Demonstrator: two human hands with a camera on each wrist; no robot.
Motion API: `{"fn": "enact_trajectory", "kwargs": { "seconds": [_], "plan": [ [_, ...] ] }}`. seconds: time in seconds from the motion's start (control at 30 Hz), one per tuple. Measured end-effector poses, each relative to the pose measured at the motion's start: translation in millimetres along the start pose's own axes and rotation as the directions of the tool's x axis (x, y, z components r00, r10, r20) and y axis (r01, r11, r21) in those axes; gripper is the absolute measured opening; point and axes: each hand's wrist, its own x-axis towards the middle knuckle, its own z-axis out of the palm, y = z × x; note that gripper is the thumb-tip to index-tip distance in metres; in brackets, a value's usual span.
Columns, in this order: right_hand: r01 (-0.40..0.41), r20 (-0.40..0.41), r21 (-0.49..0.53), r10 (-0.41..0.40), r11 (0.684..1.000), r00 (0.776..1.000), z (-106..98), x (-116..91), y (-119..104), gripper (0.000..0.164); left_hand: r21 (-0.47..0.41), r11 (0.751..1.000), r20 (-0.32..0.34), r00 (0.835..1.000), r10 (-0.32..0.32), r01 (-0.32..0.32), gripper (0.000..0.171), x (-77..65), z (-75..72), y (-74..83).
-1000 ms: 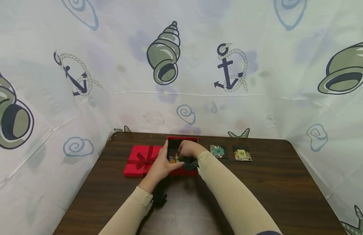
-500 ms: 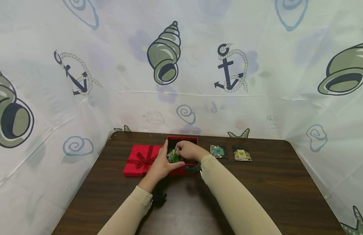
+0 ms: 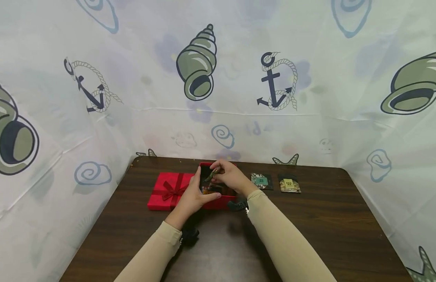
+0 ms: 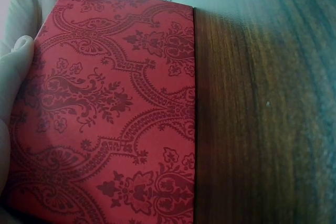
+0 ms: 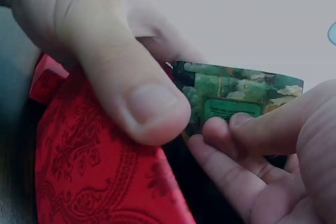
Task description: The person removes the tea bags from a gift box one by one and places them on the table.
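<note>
Red box (image 3: 222, 203) sits open, with a red lid (image 3: 164, 201) just to its left. The left hand (image 3: 192, 196) grips the box's near left corner. The right hand (image 3: 232, 178) pinches a green packet (image 5: 249, 88) at the box's open top. Writing on the packet's green label (image 5: 233, 107) is too blurry to read.

You wear a plain cream left sleeve (image 3: 149, 253) at the head view's seven o'clock, matching right sleeve (image 3: 286, 233) at five, each with same-coloured cuff (image 3: 170, 234), blocky black wrist unit (image 3: 190, 236) by the left, black strap (image 3: 236, 206) by the right, left hand (image 3: 193, 196) and right hand (image 3: 232, 178) bare.
</note>
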Motion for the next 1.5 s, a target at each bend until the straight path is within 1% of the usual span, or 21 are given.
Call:
{"fn": "enact_trajectory", "kwargs": {
  "seconds": [0.07,0.13,0.2,0.27,0.37,0.43,0.5,0.6,0.67,0.73,0.83,0.9,0.97,1.03,1.07,1.13,1.2,1.27,1.4,1.47,1.5],
  "plan": [
    [0.020,0.004,0.007,-0.020,1.000,1.000,0,0,1,0.023,-0.001,1.000,-0.003,1.000,0.000,0.000,0.143,-0.1,-0.8,-0.2],
    [0.033,-0.003,-0.011,-0.033,0.999,0.999,1,1,1,0.018,-0.003,1.000,-0.006,1.000,-0.003,0.003,0.144,0.1,-1.0,-0.5],
    [0.043,-0.006,-0.026,-0.043,0.999,0.999,2,1,2,0.016,-0.004,1.000,-0.006,1.000,-0.006,0.006,0.144,0.8,-0.6,-1.3],
    [0.044,-0.017,-0.039,-0.045,0.998,0.999,4,1,2,0.026,-0.003,1.000,-0.007,1.000,-0.008,0.008,0.143,1.5,0.0,-2.1],
    [0.051,-0.026,-0.073,-0.053,0.996,0.998,7,0,2,0.032,-0.012,1.000,-0.014,1.000,-0.003,0.003,0.140,2.6,0.6,-2.9],
    [0.047,-0.041,-0.111,-0.052,0.993,0.998,9,-1,3,0.035,-0.023,1.000,-0.014,1.000,0.006,-0.006,0.137,3.1,0.9,-2.9],
    [0.045,-0.054,-0.139,-0.053,0.989,0.997,11,-2,3,0.029,-0.036,0.999,-0.010,1.000,0.014,-0.015,0.135,3.5,1.5,-3.0],
    [0.047,-0.079,-0.153,-0.059,0.987,0.995,15,-5,4,0.034,-0.052,0.998,-0.002,1.000,0.027,-0.027,0.134,3.3,1.3,-3.6],
    [0.072,-0.096,-0.164,-0.089,0.984,0.991,16,-7,5,0.034,-0.069,0.997,0.000,0.999,0.038,-0.038,0.132,3.5,1.4,-4.1],
    [0.113,-0.121,-0.181,-0.137,0.977,0.983,15,-9,5,0.029,-0.078,0.996,-0.003,0.999,0.051,-0.051,0.130,3.4,1.3,-4.4],
    [0.182,-0.161,-0.166,-0.208,0.969,0.965,13,-13,6,0.021,-0.075,0.996,-0.006,0.999,0.054,-0.054,0.131,3.0,1.2,-4.2],
    [0.218,-0.187,-0.137,-0.241,0.966,0.952,13,-17,5,0.019,-0.056,0.997,-0.011,0.999,0.044,-0.045,0.135,2.3,1.3,-3.9],
    [0.235,-0.217,-0.134,-0.260,0.963,0.941,13,-21,4,0.020,-0.047,0.999,-0.013,1.000,0.028,-0.029,0.137,1.6,1.5,-3.7],
    [0.241,-0.260,-0.170,-0.279,0.956,0.924,14,-29,1,0.020,-0.046,0.999,-0.012,1.000,0.013,-0.013,0.137,1.2,2.2,-3.9],
    [0.236,-0.284,-0.212,-0.291,0.948,0.914,15,-34,-1,0.018,-0.045,0.999,-0.012,1.000,0.008,-0.008,0.137,1.0,2.6,-3.5],
    [0.226,-0.328,-0.304,-0.324,0.925,0.887,16,-48,-9,0.018,-0.041,0.999,-0.009,1.000,-0.003,0.002,0.136,1.0,3.3,-3.4],
    [0.226,-0.352,-0.385,-0.369,0.895,0.860,15,-64,-20,0.017,-0.028,1.000,-0.010,1.000,-0.006,0.006,0.136,0.9,3.6,-2.5],
    [0.242,-0.349,-0.460,-0.425,0.854,0.835,12,-81,-32,0.019,-0.013,1.000,-0.011,1.000,-0.006,0.006,0.137,0.6,3.3,-1.5],
    [0.288,-0.328,-0.543,-0.515,0.789,0.792,-2,-112,-50,0.019,0.000,1.000,-0.010,1.000,-0.020,0.020,0.136,-0.7,1.7,0.2],
    [0.284,-0.346,-0.560,-0.531,0.778,0.774,-10,-126,-57,0.016,0.000,0.999,-0.006,0.999,-0.032,0.032,0.135,-1.1,1.1,0.7],
    [0.281,-0.359,-0.560,-0.534,0.779,0.766,-14,-133,-60,0.014,0.002,0.999,-0.005,0.999,-0.037,0.037,0.134,-0.7,0.9,0.4]
  ]
}}
